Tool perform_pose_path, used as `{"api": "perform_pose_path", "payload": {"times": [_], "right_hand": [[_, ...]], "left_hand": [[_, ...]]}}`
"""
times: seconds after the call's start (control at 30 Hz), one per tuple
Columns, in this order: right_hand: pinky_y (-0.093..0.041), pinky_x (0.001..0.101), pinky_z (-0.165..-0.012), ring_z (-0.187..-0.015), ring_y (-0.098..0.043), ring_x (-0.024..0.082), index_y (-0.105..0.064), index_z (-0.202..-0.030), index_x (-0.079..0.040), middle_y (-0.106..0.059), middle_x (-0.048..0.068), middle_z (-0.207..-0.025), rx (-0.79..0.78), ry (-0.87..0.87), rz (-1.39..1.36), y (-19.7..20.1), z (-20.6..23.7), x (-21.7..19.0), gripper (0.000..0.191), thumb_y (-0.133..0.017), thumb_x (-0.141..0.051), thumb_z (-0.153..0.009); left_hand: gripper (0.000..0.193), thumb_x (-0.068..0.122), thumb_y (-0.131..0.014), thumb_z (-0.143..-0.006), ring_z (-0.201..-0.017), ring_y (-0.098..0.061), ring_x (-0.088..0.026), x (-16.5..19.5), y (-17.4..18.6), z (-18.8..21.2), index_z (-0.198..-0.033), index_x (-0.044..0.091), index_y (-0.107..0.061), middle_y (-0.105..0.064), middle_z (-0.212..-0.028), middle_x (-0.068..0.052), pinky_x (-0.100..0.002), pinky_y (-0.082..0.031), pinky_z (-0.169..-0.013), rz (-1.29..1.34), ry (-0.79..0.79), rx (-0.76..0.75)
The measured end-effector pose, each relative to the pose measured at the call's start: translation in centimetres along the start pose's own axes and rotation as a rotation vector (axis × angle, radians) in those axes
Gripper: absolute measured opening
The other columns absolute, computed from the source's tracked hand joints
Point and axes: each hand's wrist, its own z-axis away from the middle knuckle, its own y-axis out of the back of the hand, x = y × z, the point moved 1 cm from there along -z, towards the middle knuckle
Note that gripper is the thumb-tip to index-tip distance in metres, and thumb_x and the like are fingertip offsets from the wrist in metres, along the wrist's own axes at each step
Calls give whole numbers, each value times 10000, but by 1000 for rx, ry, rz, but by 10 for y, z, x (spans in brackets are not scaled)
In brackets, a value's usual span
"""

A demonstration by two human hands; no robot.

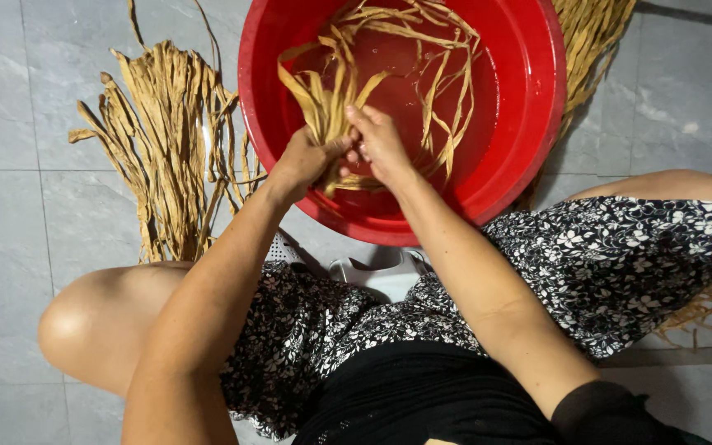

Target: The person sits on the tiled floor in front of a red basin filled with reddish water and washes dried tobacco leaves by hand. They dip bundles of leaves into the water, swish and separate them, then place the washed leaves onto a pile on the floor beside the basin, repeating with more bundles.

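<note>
Fingers (335, 150) of both hands close around wet tan strips (331, 99) over the water-filled red basin (529, 99).

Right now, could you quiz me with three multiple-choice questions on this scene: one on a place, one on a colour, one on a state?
1. Where does the dry strip bundle lie?
A in the basin
B on the floor by the basin
C on a lap

2. The basin is:
A blue
B red
C white

3. The left hand and right hand are:
A gripping wet strips
B idle
C lifting the basin

Answers: B, the bundle rests on the tiles; B, a red rim; A, fingers wrap the strips.
</note>
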Motion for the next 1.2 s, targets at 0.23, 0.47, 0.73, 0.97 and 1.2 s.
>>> {"api": "perform_pose_path", "payload": {"times": [0.23,0.47,0.73,0.97,1.2], "right_hand": [[-280,189,-343,-431,-384,32,-683,-1031,-87,-548,4,-738,198,-107,-27,23,-13,-5,175,-640,-253,-993],[-239,225,-328,-430,-354,71,-670,-1008,-28,-649,36,-808,455,-80,-285,115,-47,-45,233,-609,-252,-1024],[-315,254,-370,-483,-410,102,-628,-1111,-13,-515,19,-724,584,-202,521,129,-27,-46,539,-606,-539,-993],[-472,337,-584,-655,-582,166,-710,-1037,-40,-673,98,-829,298,-498,927,104,-9,26,332,-661,-365,-989],[-332,181,-396,-473,-407,18,-634,-896,-97,-543,-39,-672,237,-45,451,90,-17,-50,305,-538,-321,-1080]], "left_hand": [[208,181,-623,-1013,-437,-436,-110,-4,-12,3,-875,27,-598,-566,-648,-26,-292,-317,-361,-87,66,-17],[225,248,-645,-1009,-420,-361,-70,31,-21,27,-853,85,-641,-467,-576,39,-266,-258,-368,-93,4,7],[171,201,-674,-971,-689,-692,-84,109,37,64,-1086,75,-663,-749,-848,-21,-238,-564,-588,223,-351,222],[218,203,-793,-968,-616,-597,-84,93,39,48,-1099,73,-676,-673,-799,-6,-236,-486,-510,359,-474,190],[254,184,-810,-894,-567,-542,-125,43,23,15,-1078,58,-688,-641,-752,-23,-288,-446,-493,26,-256,258]]}}
